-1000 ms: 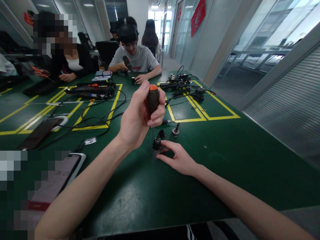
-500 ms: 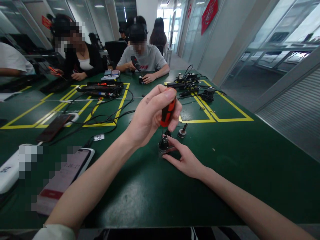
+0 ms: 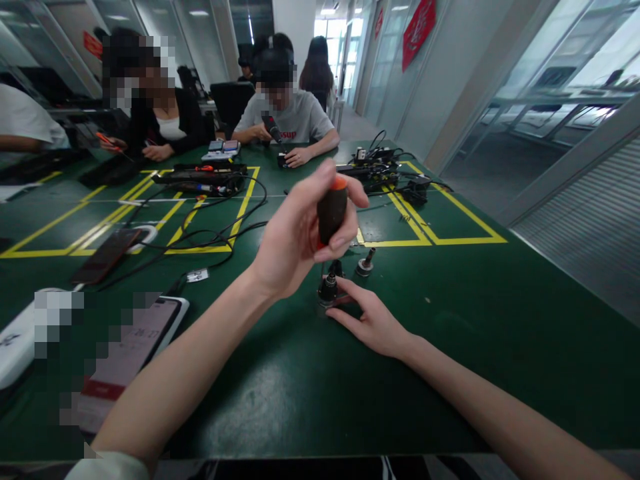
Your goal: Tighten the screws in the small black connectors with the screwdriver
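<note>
Wrapped in the fingers of my left hand (image 3: 305,230) is a screwdriver (image 3: 333,212) with a black and red-orange handle. Its thin shaft points down to a small round black metal part (image 3: 329,288) on the green table (image 3: 280,393). My right hand (image 3: 373,320) pinches the right side of that part between thumb and fingers. Just behind, a small dark piece (image 3: 336,268) is partly hidden. A second metal part with a round base and an upright stem (image 3: 365,263) stands to the right, touched by neither hand.
Two phones (image 3: 133,360) (image 3: 106,255) and a white device (image 3: 27,340) lie at the left, with black cables (image 3: 200,233) nearby. Tools and cables (image 3: 375,167) lie behind my hands. Across the table a person (image 3: 287,117) holds a power tool; another person (image 3: 167,120) sits left.
The fingers of my left hand have shifted round the screwdriver handle, and its thumb has moved up and left. My right hand and the metal part have stayed almost in place.
</note>
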`<state>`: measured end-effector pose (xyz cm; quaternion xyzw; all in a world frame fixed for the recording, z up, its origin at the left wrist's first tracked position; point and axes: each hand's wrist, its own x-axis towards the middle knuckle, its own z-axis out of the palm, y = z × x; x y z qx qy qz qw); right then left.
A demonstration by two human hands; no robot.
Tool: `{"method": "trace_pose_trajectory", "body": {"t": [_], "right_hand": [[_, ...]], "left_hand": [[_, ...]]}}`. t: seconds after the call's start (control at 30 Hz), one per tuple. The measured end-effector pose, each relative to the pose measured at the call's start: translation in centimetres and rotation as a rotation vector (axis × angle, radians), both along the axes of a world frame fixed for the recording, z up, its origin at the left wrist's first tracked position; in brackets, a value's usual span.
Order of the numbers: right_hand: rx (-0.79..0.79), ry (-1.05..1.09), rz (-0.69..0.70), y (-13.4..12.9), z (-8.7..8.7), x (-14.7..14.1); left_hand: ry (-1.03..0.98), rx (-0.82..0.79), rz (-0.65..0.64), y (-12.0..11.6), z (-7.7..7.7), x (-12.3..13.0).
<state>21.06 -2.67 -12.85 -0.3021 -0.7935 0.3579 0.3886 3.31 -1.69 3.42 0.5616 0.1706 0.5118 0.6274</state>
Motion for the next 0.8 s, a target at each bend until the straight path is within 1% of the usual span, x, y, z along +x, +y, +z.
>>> {"method": "trace_pose_trajectory", "body": {"t": [0.1,0.27,0.47,0.63,0.8], "right_hand": [[-0.013,-0.006,-0.002,0.00,0.08,0.02],[0.010,0.008,0.004,0.04,-0.01,0.01],[0.052,0.027,0.004,0.12,-0.32,-0.06],[0.005,0.022,0.003,0.02,-0.19,-0.07],[-0.011,0.006,-0.005,-0.11,0.13,-0.10]], "left_hand": [[0.020,-0.010,-0.028,0.17,0.14,-0.17],[0.035,-0.037,-0.014,0.07,0.28,0.02],[0.029,-0.004,0.003,-0.04,-0.05,0.12],[0.029,-0.022,0.052,0.01,0.13,0.02],[0.019,-0.042,0.025,0.13,0.31,-0.05]]}}
